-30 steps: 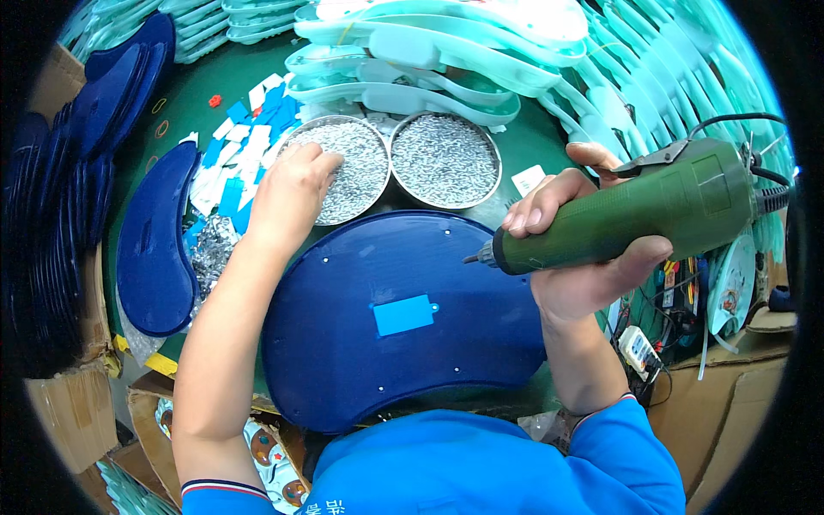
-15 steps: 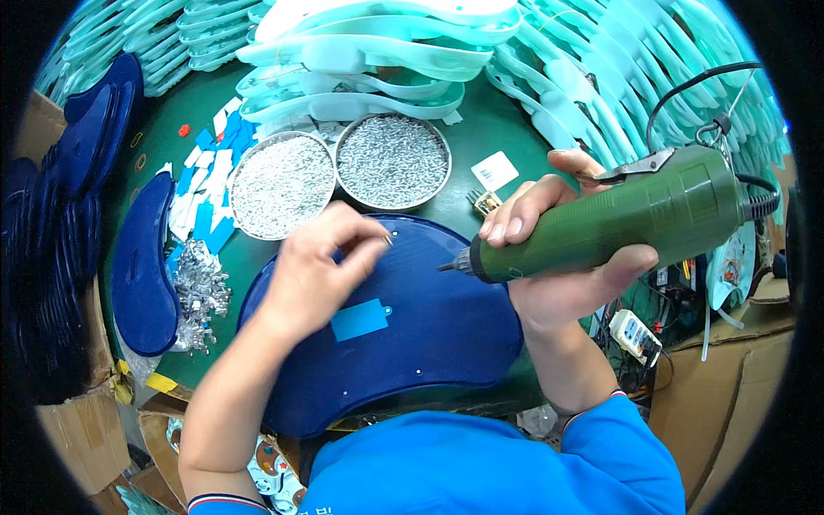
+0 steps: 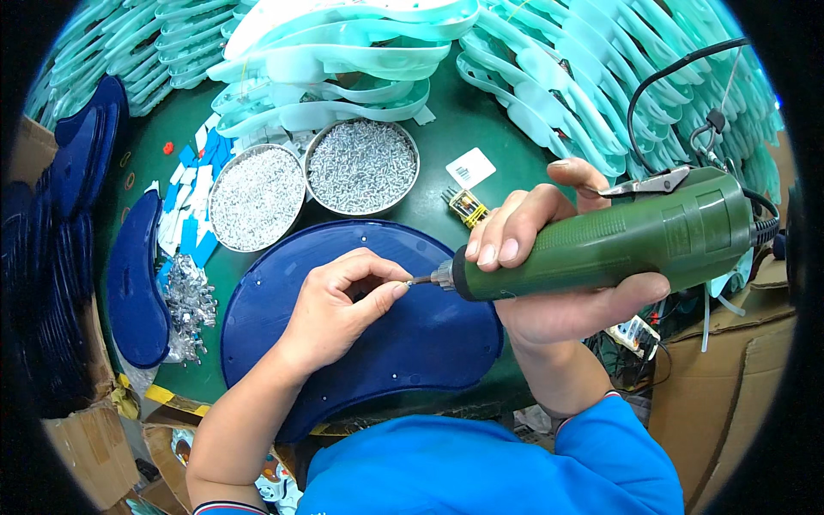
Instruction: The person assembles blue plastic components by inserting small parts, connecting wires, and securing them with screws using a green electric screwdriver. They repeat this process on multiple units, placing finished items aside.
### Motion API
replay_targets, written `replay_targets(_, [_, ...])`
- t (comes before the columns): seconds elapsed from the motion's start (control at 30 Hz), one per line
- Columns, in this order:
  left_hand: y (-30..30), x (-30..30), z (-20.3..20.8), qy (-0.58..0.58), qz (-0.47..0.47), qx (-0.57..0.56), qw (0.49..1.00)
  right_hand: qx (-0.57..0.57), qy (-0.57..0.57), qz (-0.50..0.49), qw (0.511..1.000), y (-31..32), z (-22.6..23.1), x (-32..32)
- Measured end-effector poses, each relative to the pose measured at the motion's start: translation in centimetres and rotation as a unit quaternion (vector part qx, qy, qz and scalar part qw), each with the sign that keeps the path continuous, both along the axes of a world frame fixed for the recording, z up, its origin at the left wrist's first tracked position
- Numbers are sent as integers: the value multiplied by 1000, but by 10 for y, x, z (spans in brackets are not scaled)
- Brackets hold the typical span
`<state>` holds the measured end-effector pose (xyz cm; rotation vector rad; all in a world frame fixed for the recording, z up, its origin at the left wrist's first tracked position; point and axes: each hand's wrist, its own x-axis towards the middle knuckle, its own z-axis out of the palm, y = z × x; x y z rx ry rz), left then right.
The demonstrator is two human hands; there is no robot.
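Observation:
My right hand [image 3: 549, 257] is wrapped round a green electric screwdriver [image 3: 627, 236], its bit pointing left. Thumb and forefinger of my left hand [image 3: 343, 296] pinch a tiny metal piece, apparently a screw [image 3: 408, 284], right at the bit's tip; the fingertips cover most of it. Both hands are over a dark blue curved plastic panel [image 3: 429, 343] lying on the green table. Small pale dots show near the panel's edge. Beyond it stand two round tins of small metal screws, the left one paler [image 3: 257, 202], the right one greyer [image 3: 365, 167].
Stacks of mint-green plastic shells [image 3: 343, 64] fill the back. At left lie another blue panel [image 3: 137, 283], loose metal parts [image 3: 190, 305] and blue and white pieces [image 3: 193, 193]. A small yellow component [image 3: 468, 208] and white card [image 3: 469, 167] lie behind the screwdriver, whose black cable [image 3: 665, 81] hangs at right.
My left hand has come down toward the screwdriver, and the bit now meets the small piece in its fingers. The light blue tag on the panel no longer shows.

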<state>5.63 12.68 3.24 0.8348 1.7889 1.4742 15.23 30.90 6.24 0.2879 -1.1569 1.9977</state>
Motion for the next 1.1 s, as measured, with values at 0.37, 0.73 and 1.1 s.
replay_targets(0.37, [5, 3, -1, -19, -14, -11, 1000, 14, -15, -2, 1000, 1, 0, 7])
replay_targets(0.73, [19, 2, 9, 156, -72, -22, 985, 62, -28, 7, 998, 8, 0, 14])
replay_targets(1.1, [43, 13, -22, 419, -61, 34, 905, 139, -215, 0, 967, 18, 5, 21])
